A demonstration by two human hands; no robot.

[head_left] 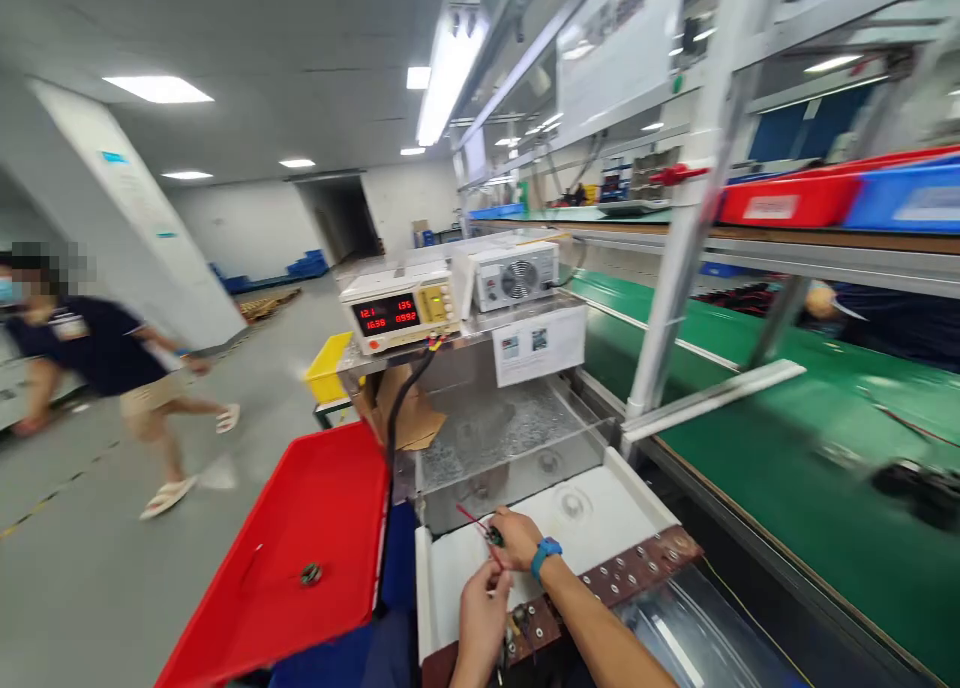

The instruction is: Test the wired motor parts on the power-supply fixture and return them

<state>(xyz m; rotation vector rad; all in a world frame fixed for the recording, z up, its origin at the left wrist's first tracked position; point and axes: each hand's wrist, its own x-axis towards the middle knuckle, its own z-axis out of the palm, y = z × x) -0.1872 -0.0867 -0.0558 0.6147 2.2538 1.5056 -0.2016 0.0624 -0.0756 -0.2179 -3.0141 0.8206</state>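
Above the white tray (450, 558) on the bench, my right hand (517, 538), with a blue watch on its wrist, grips a small round dark-green part (495, 536) by its edge. Red wires (471, 516) stick out from the part. Just below and to the left, my left hand (484, 608) pinches red wire between thumb and fingertips. At the near edge of the tray is a brown board (622, 575) with rows of metal studs, partly under my forearm. A similar small green part (310, 574) with thin wire lies in the red tray (330, 508).
A power supply (401, 313) with red digits and a fan-fronted unit (517, 276) stand on a shelf ahead. A clear panel (517, 468) rises behind the white tray. A green conveyor (795, 468) runs along the right. A person (97, 343) walks at left.
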